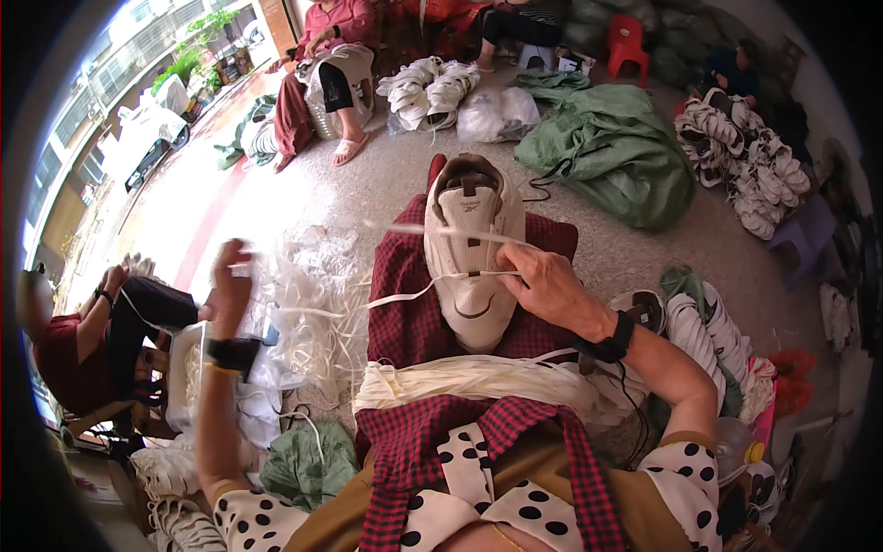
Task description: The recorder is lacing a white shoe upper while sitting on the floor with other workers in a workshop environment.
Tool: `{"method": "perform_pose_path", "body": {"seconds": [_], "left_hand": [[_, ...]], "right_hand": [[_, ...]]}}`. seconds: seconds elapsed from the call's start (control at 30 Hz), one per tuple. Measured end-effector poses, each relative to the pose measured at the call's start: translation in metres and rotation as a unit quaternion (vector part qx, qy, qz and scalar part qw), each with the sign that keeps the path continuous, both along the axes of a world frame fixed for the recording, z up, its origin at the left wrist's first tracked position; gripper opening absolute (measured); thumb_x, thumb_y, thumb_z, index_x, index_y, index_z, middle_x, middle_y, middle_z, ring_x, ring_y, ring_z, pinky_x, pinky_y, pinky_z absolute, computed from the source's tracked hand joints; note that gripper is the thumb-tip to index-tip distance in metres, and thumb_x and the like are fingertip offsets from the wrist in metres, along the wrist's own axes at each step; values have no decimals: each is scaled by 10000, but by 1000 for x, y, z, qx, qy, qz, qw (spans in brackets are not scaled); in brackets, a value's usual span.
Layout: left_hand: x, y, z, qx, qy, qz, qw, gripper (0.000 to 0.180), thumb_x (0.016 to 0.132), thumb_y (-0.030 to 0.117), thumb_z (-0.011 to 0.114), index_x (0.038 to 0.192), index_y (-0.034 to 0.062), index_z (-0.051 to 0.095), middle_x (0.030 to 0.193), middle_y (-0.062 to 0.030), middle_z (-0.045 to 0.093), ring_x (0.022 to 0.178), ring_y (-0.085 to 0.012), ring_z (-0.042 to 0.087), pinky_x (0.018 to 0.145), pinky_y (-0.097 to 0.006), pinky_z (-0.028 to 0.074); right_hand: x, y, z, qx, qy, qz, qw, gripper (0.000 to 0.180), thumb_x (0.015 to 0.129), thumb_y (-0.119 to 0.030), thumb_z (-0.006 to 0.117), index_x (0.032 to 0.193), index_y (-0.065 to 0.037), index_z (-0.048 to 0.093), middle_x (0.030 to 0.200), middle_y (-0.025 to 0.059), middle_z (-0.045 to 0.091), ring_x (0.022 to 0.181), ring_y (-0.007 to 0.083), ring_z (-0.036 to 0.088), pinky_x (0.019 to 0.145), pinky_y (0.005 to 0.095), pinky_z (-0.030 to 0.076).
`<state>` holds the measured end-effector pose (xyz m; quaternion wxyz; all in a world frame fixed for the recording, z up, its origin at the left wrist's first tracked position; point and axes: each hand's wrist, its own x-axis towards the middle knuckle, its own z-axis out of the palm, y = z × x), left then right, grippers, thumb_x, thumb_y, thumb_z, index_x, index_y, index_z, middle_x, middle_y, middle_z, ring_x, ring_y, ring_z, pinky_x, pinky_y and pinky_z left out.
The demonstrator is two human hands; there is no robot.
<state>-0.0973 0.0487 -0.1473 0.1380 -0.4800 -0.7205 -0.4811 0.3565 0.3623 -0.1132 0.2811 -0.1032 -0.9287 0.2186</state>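
A cream sneaker (pixel 475 248) rests on my lap over a red-and-black checked apron (pixel 395 285), its toe toward me. A white shoelace (pixel 405 296) passes through its lowest lace loop and trails left. My right hand (pixel 543 285) is closed beside the shoe's front, thumb and fingers pinching the lace. Another stretch of lace runs blurred across the tongue from this hand to the left. My left hand (pixel 232 285) is raised well left of the shoe, smeared by motion; whether it holds a lace end is unclear. A bundle of flat cream laces (pixel 469 385) lies across my lap.
Clear plastic bags (pixel 308 276) and loose laces lie on the left floor. Several people sit around, one at far left (pixel 83 340). Shoe piles (pixel 750 166), a green sack (pixel 612 152) and a red chair (pixel 627 46) stand beyond. More shoes (pixel 694 331) lie at my right.
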Motion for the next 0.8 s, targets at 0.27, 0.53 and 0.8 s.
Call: {"method": "perform_pose_path", "body": {"seconds": [0.27,0.53,0.8], "left_hand": [[252,154,18,-147,-70,-251,954,157,850,41,722,983,3,647,897,-117,632,811,-244,640,699,-334,516],[242,158,15,-165,32,-232,958,98,913,68,669,998,26,642,832,-127,596,728,-312,629,621,-389,491],[240,154,19,-170,184,-228,941,149,917,73,636,1065,58,647,791,-102,538,686,-298,605,582,-406,497]], "right_hand": [[120,77,-24,-101,-159,-89,978,283,831,-122,688,1104,-67,635,838,140,663,728,340,662,680,401,527],[136,76,-5,98,-156,-105,977,636,708,40,555,1340,-21,524,1146,188,626,1095,390,580,949,434,455],[23,9,-29,-47,-58,-11,997,213,867,-52,596,1067,-9,537,1067,217,630,1054,385,622,861,496,488]]}}
